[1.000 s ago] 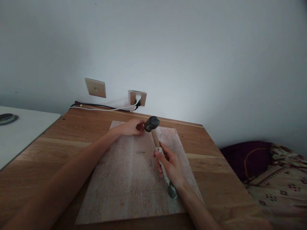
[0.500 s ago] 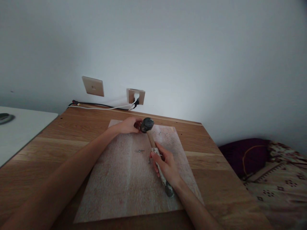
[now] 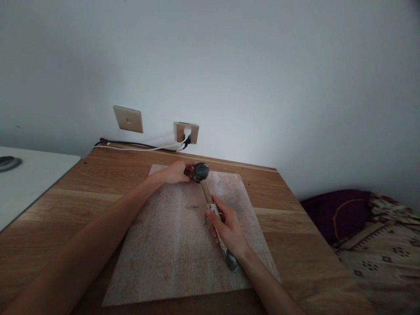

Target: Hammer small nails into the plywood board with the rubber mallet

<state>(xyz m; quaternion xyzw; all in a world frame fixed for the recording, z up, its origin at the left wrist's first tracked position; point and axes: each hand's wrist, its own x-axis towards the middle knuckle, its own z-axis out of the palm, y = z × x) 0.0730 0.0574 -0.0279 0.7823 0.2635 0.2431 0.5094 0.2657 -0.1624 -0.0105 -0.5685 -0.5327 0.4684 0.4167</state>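
Observation:
My right hand (image 3: 227, 227) is wrapped round the wooden handle of a hammer (image 3: 210, 202). The hammer's dark head (image 3: 200, 172) sits low over the far end of a pale wooden board (image 3: 170, 253). My left hand (image 3: 175, 172) rests at that far end with its fingers pinched together right beside the hammer head; what they pinch is hidden behind the head. A small loose nail (image 3: 193, 207) lies on the board between my hands, left of the handle.
The board lies on a brown wooden table (image 3: 65, 197) against a white wall. Two wall sockets (image 3: 186, 132) with a white plug and cables run along the table's back edge. A white surface (image 3: 29, 175) stands at the left, a patterned bed cover (image 3: 380, 245) at the right.
The hammer head has come down and moved left toward my left hand's fingertips. My right hand has shifted slightly left with it. The left hand has stayed in place.

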